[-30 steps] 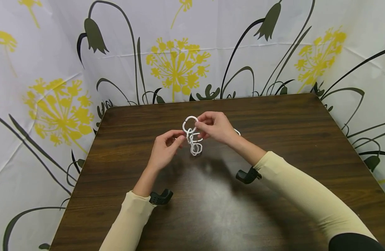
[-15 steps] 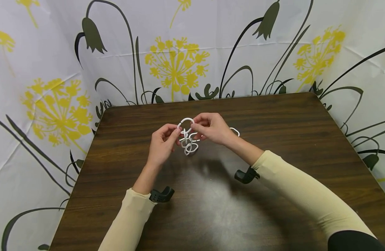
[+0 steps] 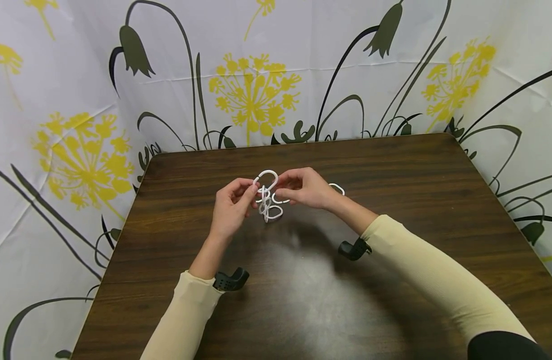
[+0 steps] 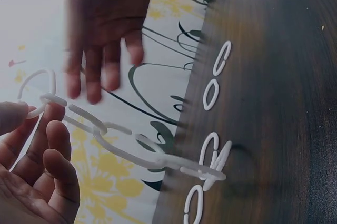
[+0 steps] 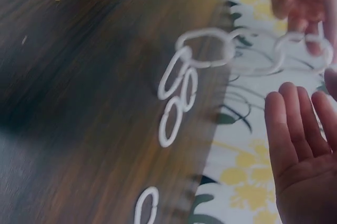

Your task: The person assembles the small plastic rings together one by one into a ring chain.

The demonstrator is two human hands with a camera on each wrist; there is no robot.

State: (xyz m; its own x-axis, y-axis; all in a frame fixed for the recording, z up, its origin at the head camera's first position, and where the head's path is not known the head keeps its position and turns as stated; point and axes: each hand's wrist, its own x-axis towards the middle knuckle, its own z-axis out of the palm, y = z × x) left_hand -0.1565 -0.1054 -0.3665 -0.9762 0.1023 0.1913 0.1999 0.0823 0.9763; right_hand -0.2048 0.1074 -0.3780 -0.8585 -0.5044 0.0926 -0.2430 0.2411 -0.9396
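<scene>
My left hand (image 3: 231, 207) pinches the top of a white plastic chain link (image 3: 270, 171) between thumb and index finger, above the table. Several joined white links (image 4: 121, 154) hang from it in a chain, the lowest reaching down near the tabletop. Just right of the held link is my right hand (image 3: 308, 189); in the right wrist view its fingers (image 5: 289, 121) are extended with nothing between them. The left wrist view also has that right hand (image 4: 110, 19) hanging over the chain, apart from it.
Loose white links lie on the dark wood table (image 3: 393, 200), among them one link (image 3: 337, 187) partly behind the right hand and an oval link (image 4: 210, 94). A floral curtain (image 3: 168, 100) stands behind the table's far edge.
The left hand has taken hold of the top link, which has moved slightly left with the chain. The right hand has let go of that link, and its fingers have spread.
</scene>
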